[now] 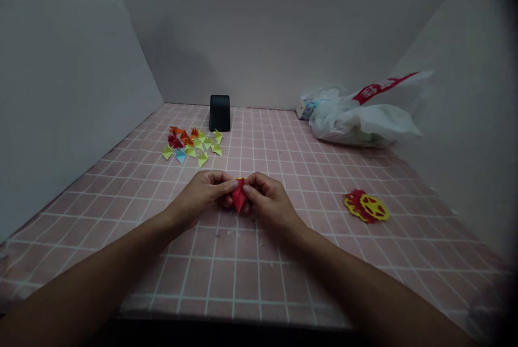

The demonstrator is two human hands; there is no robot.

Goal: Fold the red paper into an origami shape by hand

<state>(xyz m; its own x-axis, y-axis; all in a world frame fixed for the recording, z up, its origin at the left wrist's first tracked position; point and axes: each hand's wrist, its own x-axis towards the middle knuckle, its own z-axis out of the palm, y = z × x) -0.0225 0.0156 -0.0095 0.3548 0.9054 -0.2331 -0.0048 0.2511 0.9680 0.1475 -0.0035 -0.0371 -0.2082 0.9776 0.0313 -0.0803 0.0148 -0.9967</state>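
A small red folded paper piece [239, 198] is held between my two hands, its pointed tip facing toward me. A thin bit of yellow shows along its top edge. My left hand [212, 188] pinches its left side between thumb and fingers. On the other side, my right hand [267, 195] grips it with thumb and forefinger, close to the left fingertips. Several small folded paper pieces [202, 159] in yellow-green, orange, red and blue lie in a group beyond my left hand.
A black phone [219, 114] leans at the back. Red and yellow cut-out discs [374, 208] lie to the right. At the back right are a white plastic bag [360, 123] and a small box [302, 108]. Pale walls border the pink checked tabletop [251, 277].
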